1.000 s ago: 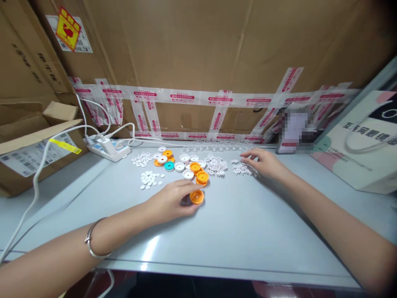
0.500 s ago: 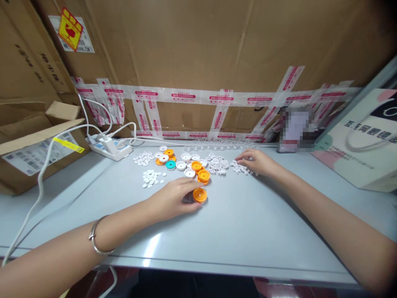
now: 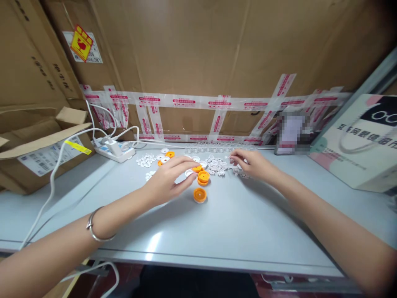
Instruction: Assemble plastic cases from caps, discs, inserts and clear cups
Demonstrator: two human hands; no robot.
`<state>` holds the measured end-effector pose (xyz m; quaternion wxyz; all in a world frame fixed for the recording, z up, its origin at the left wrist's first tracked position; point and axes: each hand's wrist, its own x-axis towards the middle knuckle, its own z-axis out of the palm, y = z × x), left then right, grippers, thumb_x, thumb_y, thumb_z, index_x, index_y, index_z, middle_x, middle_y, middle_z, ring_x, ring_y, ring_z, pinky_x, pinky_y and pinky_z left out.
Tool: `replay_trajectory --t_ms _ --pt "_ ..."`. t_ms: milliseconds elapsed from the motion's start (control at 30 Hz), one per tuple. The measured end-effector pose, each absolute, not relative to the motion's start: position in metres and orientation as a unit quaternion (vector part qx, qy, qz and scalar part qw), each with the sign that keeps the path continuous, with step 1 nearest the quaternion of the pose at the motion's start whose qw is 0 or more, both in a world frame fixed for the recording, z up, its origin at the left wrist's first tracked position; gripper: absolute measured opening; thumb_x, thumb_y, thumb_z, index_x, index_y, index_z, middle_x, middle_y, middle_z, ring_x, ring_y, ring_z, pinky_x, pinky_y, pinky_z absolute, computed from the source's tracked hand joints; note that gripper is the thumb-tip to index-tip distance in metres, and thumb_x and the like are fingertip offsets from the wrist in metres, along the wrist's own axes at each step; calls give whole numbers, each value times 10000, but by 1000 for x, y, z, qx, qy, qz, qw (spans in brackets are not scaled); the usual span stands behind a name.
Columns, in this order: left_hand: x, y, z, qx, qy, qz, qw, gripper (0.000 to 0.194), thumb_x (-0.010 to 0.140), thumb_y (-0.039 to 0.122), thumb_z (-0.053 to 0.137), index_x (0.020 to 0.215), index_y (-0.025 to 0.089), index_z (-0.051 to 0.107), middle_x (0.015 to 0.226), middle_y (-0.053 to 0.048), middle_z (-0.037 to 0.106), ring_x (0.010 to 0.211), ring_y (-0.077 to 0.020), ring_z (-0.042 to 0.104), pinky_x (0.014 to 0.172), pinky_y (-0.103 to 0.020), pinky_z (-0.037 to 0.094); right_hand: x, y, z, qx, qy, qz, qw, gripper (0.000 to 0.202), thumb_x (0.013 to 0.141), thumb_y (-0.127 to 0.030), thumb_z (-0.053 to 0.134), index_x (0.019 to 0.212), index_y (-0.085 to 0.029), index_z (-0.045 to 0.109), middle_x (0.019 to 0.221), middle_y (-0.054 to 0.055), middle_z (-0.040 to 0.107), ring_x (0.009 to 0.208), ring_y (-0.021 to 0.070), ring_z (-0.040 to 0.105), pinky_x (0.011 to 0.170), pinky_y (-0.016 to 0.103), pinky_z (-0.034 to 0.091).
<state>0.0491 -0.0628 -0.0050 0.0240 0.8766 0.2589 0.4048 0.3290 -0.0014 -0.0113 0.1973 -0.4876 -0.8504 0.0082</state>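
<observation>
Moved: left hand (image 3: 169,179), away from the front cup (image 3: 199,195)
Left hand: fingers spread beside the other cups (image 3: 203,177)
Right hand (image 3: 252,164): fingertips together near white parts (image 3: 217,166); cannot tell if pinching one
Front cup: on table (image 3: 229,227)

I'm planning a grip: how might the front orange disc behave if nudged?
The orange disc looks like moulded plastic, so it is probably stiff. Lying flat, it would likely slide on the glossy table rather than roll.
</observation>
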Motion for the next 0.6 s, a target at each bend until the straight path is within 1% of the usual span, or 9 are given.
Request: replay_trajectory --t_ms 67,167,267,367,433,500,600 --pt "52 -60 0 881 297 362 72 222 876 203 488 1043 159 626 1003 -78 657 937 -169 598 821 -300 473 313 -14 0 -451 -868 40 201 225 886 -280 387 894 -202 598 749 25 657 659 146 581 624 241 420" --pt "59 -57 7 850 367 333 177 228 879 268 483 1004 184 654 969 -48 680 865 -158 614 732 -267 479 293 -28 20 -382 -890 126 215 222 881 -249 399 919 -195 610 787 29 658 697 142 594 642 238 433" --pt "66 -57 11 805 400 346 267 217 832 323 550 942 186 678 926 -30 700 800 -153 619 692 -253 470 278 -36 39 -346 -901 155 212 197 872 -228 415 919 -190 602 752 18 633 662 127 567 605 228 419" --pt "70 -58 11 773 406 351 339 209 810 325 573 893 178 695 845 -29 707 754 -152 620 679 -256 464 265 -38 52 -319 -909 173 206 143 860 -214 442 898 -190 578 685 -9 591 594 105 515 550 211 389" --pt "71 -60 8 753 394 351 393 193 802 312 580 851 165 694 815 -34 701 755 -154 624 681 -256 468 257 -36 56 -304 -907 198 216 117 857 -233 465 883 -189 570 654 -21 568 576 97 498 548 212 387" --pt "71 -60 2 726 385 356 444 180 787 316 599 811 155 677 816 -38 692 754 -153 629 674 -254 475 255 -31 56 -305 -891 231 245 135 853 -279 486 906 -187 571 666 -18 574 600 103 515 569 222 402" --pt "68 -60 -12 680 401 398 467 194 780 347 611 781 155 643 813 -34 680 768 -150 629 699 -258 480 270 -15 45 -356 -852 240 301 210 848 -352 485 931 -184 579 725 10 608 669 131 553 625 259 430"
